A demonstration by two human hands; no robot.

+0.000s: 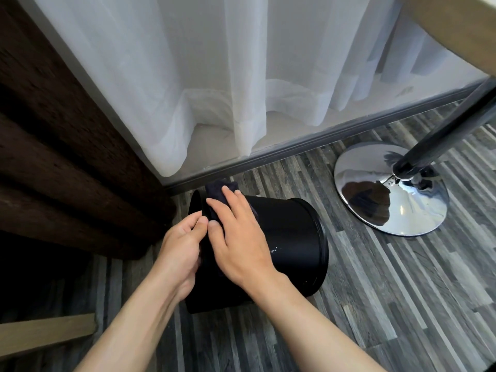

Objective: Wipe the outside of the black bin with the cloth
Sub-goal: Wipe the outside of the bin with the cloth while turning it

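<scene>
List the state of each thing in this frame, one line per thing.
black bin: on its side on the floor, white specks on its wall.
cloth: dark, pressed against the bin near the rim.
right hand: flat on the cloth.
left hand: gripping the bin's rim.
sheer curtain: hanging down.
chrome table base: standing upright.

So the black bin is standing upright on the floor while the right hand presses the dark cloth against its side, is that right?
Not quite. The head view shows the black bin lying on its side on the floor, not upright. The right hand does press the dark cloth against its side.
</scene>
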